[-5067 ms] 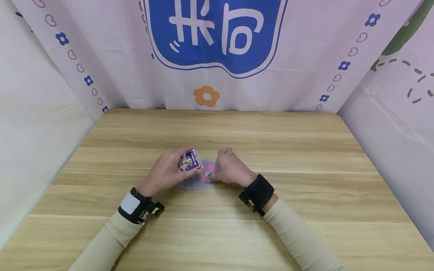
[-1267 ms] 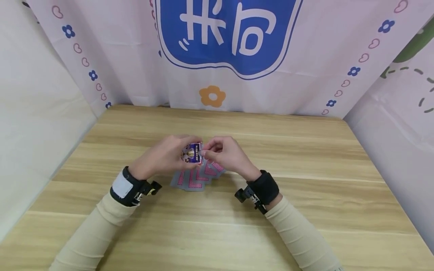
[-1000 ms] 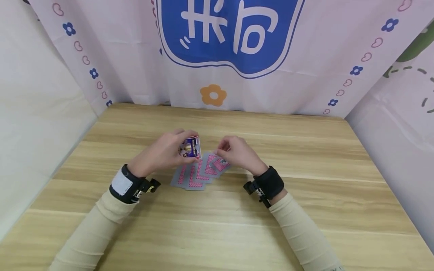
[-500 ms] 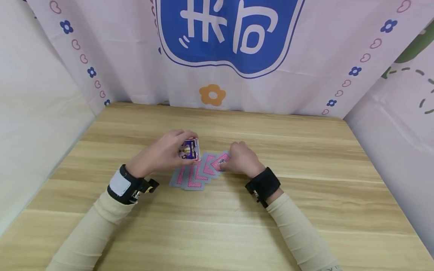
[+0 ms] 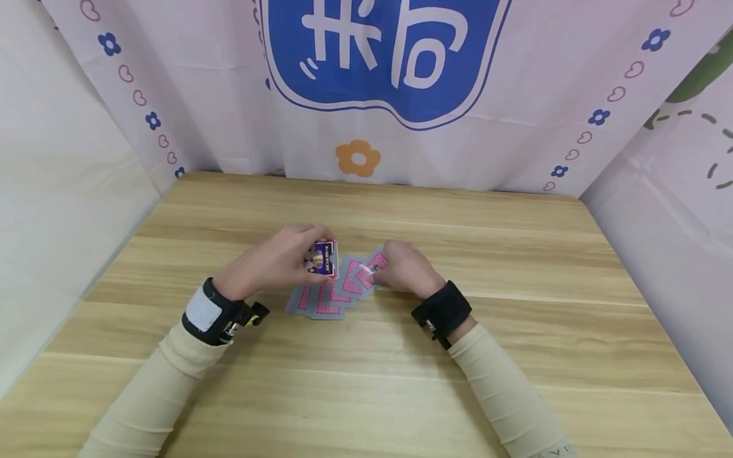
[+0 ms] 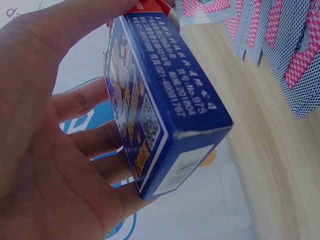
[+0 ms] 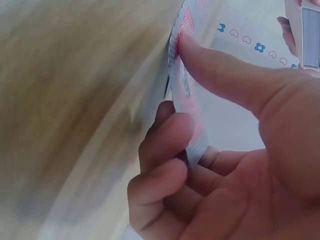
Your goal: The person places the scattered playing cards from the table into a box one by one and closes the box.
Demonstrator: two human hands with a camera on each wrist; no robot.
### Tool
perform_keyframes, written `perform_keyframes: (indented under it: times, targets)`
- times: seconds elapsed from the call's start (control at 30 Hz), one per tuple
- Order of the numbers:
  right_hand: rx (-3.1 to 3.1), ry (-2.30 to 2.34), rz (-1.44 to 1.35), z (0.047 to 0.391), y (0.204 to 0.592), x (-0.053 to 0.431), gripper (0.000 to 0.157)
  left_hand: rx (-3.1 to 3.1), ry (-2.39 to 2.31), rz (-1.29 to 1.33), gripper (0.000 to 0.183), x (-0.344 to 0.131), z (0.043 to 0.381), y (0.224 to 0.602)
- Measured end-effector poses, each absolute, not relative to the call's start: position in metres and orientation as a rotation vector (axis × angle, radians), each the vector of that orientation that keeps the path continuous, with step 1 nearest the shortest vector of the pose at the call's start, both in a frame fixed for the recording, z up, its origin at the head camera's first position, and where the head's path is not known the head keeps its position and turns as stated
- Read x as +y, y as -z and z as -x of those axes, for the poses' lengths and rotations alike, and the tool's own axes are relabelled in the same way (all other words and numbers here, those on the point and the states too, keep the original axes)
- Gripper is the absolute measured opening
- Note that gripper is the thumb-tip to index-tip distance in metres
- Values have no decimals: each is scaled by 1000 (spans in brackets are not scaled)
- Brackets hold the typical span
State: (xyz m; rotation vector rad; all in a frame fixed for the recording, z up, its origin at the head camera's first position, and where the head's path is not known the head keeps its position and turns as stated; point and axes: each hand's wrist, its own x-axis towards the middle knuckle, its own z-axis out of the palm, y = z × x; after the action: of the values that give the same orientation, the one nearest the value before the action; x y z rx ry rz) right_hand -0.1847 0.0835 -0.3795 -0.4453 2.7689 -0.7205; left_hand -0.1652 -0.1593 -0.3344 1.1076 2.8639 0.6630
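From here I count two hands over the one table (image 5: 343, 381): one left hand (image 5: 280, 259) and one right hand (image 5: 408, 269), along with two wrist straps (image 5: 448, 312) and two sleeves (image 5: 504, 388). I see one card box (image 5: 322, 257). Of playing cards (image 5: 328, 309) I make out at least five, between the table's left and right edges; they overlap, so I can't give an exact number. Beyond the table's far edge I get one orange flower (image 5: 357, 147) and one blue emblem (image 5: 378, 83). I count six blue flowers (image 5: 153, 120), three toward the far left corner and three toward the far right.
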Motion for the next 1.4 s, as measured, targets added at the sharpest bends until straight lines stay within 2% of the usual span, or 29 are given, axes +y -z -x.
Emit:
perform_keyframes:
  times: [0.17, 0.33, 0.57, 0.9, 1.17, 1.4]
  targets:
    - [2730, 764, 516, 186, 379, 83, 20, 2843, -685, -1138, 58, -161, 164, 335]
    - [2537, 1043, 633, 190, 374, 88, 7, 2818, -703, -1172, 56, -162, 163, 335]
    - [2392, 1419, 617, 186, 349, 93, 10, 2830, -676, -1150, 55, -162, 162, 333]
    - [2360, 1488, 585, 181, 337, 90, 18, 2854, -654, -1115, 56, -163, 161, 333]
    - [2428, 1511, 595, 178, 340, 81, 9, 2856, -671, -1118, 60, -161, 162, 333]
    - [2484, 1584, 560, 173, 339, 74, 5, 2866, -729, -1149, 56, -160, 162, 333]
